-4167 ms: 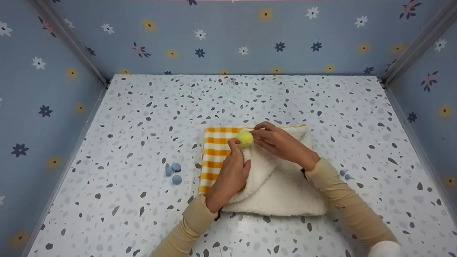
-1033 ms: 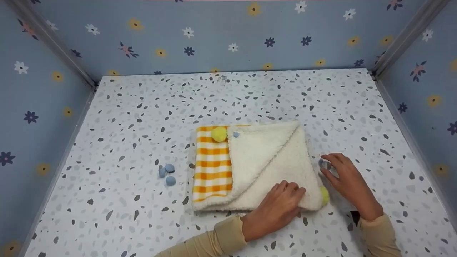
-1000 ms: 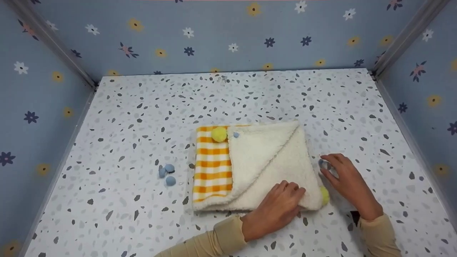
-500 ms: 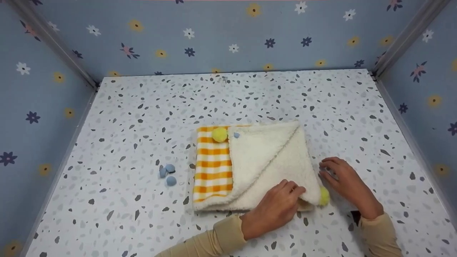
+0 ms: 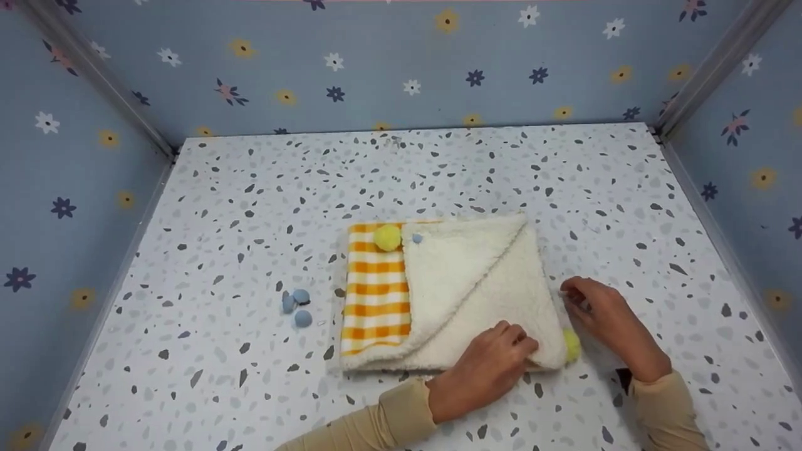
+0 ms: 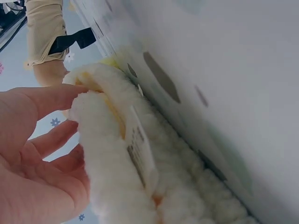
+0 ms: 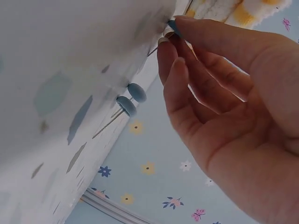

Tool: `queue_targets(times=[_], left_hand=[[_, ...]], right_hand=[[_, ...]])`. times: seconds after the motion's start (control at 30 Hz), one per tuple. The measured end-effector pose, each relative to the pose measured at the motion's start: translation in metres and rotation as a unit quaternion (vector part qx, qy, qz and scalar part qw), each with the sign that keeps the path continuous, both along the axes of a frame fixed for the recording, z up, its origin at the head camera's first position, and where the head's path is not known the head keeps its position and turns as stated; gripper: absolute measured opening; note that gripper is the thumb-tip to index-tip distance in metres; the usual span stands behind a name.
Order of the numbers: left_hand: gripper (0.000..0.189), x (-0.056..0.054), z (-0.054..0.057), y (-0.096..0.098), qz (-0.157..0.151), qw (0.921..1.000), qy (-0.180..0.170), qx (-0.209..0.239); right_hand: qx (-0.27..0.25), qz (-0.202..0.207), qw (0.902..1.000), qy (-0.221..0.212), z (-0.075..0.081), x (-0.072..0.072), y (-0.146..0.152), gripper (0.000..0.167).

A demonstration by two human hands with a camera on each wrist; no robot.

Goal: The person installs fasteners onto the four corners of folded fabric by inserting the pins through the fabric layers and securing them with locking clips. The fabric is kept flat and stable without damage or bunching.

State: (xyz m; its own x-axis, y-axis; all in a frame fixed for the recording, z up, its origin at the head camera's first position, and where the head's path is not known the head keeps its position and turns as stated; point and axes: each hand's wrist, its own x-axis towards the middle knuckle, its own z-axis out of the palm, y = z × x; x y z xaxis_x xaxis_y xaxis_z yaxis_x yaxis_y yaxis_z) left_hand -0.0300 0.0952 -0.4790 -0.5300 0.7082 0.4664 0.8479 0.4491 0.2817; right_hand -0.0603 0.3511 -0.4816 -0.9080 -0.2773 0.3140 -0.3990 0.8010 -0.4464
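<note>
A folded blanket (image 5: 507, 300), fleecy cream with a yellow-and-white checked side, lies on the table. My left hand (image 5: 492, 360) pinches its fleecy upper layer at the near right edge; the left wrist view shows the layers parted there, with a white label (image 6: 140, 154) between them. Right of the blanket, my right hand (image 5: 604, 316) holds a blue-headed pin (image 7: 173, 27) between thumb and fingertips, close to the tabletop. Two more blue-headed pins (image 7: 131, 100) lie beside that hand in the right wrist view. A small blue head (image 5: 417, 238) shows on the blanket's far left fleece corner.
Yellow pompoms sit at the blanket's corners, one pompom (image 5: 387, 238) far left and another pompom (image 5: 571, 345) near right. Three blue round caps (image 5: 303, 318) lie left of the blanket on the speckled table (image 5: 250, 219). Blue floral walls (image 5: 438, 56) enclose the table's back and sides.
Both hands have left the far pompom, where a blue head now shows. My left hand moved to the near right edge, lifting then lowering it. My right hand moved right and took a pin.
</note>
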Motion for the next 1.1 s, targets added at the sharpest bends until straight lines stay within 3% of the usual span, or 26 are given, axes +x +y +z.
queue_targets(times=[0.2,0.37,0.6,1.1], left_hand=[[0.010,-0.001,0.001,0.000,0.015,0.9999,0.004,0.005],[0.007,-0.005,0.006,-0.003,0.026,0.9977,-0.050,0.037],[0.010,-0.014,0.014,-0.010,0.034,0.9807,-0.166,0.097],[0.020,-0.031,0.024,-0.021,0.063,0.9558,-0.235,0.165]], right_hand=[[0.012,0.010,0.9998,0.016,-0.001,0.001,0.000,0.024],[0.013,0.008,0.9999,0.003,0.002,0.002,-0.001,0.024],[-0.026,0.029,0.9989,0.025,0.009,0.003,-0.002,0.027],[-0.027,0.065,0.9926,0.099,0.031,0.005,-0.015,0.035]])
